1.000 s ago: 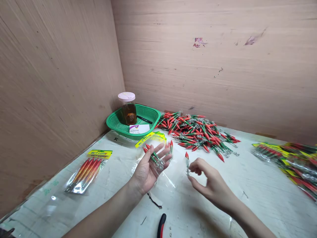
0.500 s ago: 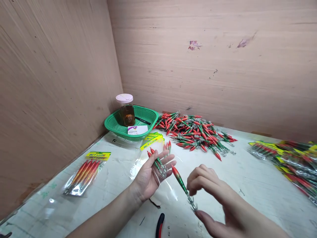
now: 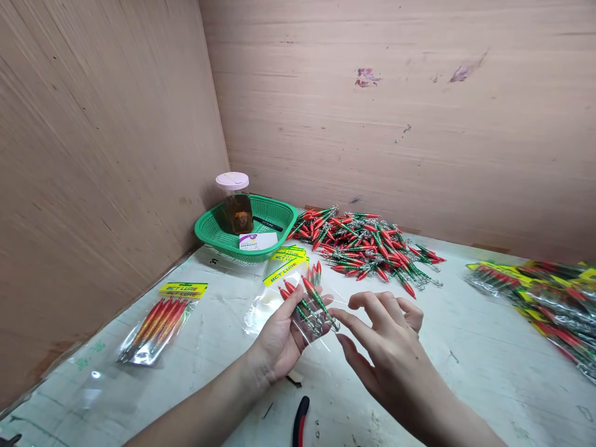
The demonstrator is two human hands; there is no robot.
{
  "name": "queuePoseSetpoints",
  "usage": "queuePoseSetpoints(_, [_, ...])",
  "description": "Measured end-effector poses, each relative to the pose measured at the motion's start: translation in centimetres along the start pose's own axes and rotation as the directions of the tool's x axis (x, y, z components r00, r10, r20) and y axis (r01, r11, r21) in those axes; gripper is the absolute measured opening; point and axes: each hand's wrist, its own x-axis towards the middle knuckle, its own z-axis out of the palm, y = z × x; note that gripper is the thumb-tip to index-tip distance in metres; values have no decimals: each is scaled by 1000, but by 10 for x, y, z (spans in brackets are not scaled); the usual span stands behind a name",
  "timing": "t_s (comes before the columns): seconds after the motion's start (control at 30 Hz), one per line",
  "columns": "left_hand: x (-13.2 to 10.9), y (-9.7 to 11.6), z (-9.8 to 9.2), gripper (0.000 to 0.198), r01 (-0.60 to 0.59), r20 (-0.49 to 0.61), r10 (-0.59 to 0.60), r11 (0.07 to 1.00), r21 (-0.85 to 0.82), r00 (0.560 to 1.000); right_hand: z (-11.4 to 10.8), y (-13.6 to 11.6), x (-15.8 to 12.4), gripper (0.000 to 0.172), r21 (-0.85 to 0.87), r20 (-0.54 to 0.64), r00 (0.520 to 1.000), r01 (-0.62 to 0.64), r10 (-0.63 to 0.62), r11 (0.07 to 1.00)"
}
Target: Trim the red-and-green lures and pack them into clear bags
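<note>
Person's left hand [image 3: 278, 335] is palm-up over the white-covered table [image 3: 470, 379], fingers half curled, thumb on top. It's holding a small bunch of red-and-green spindle-shaped fishing lures [image 3: 305, 304], red tips pointing away, wire hooks toward the fingertips. Right hand [image 3: 386, 347] is just beside it. Thumb & index are narrow at the hook end of one lure, other fingers fanned out; can't tell if that lure is actually pinched.

Under the left hand's fingers lie clear plastic bags w/ yellow header cards [image 3: 285, 268]. Behind: a green plastic mesh basket [image 3: 207, 231] w/ a pink-lidded glass jar [image 3: 236, 208] in it, next to a loose pile of matching lures [image 3: 367, 245] by the plywood wall. Sealed lure pack [image 3: 156, 320] far left, stack of filled packs [image 3: 549, 298] far right. Red-and-black-handled pliers [image 3: 300, 422] near the table's front edge, betw. the forearms.
</note>
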Motion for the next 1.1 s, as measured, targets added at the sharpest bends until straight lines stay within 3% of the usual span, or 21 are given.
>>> queuePoseSetpoints(0.4, [-3, 0, 1, 39, -8, 27, 9, 998, -61, 1000, 5, -10, -9, 19, 74, -86, 988, -120, 126, 990])
queuePoseSetpoints(0.6, [-7, -8, 4, 30, -53, 82, 59, 996, -70, 995, 11, -9, -4, 15, -8, -168, 979, -120, 117, 993])
queuePoseSetpoints(0.77, [-5, -10, 6, 30, -48, 55, 53, 995, -91, 997, 8, -13, 3, 18, 87, -132, 988, -71, 82, 994])
queuePoseSetpoints(0.83, [-5, -7, 6, 30, -34, 45, 40, 993, -113, 998, 5, -7, 5, 17, 137, -152, 986, -51, 72, 989])
queuePoseSetpoints(0.93, [-6, 5, 7, 30, -59, 21, 63, 987, -149, 998, 11, 15, 8, 13, 207, -214, 962, -127, 171, 970])
queuePoseSetpoints(1.0, [-6, 17, 7, 27, -120, -27, 117, 979, -166, 993, 26, 32, 8, 11, 240, -134, 964, -194, 231, 951])
queuePoseSetpoints(1.1, [-4, 32, 5, 23, -199, -105, 182, 961, -190, 978, 59, 50, 5, 11, 262, 97, 983, -178, 158, 949])
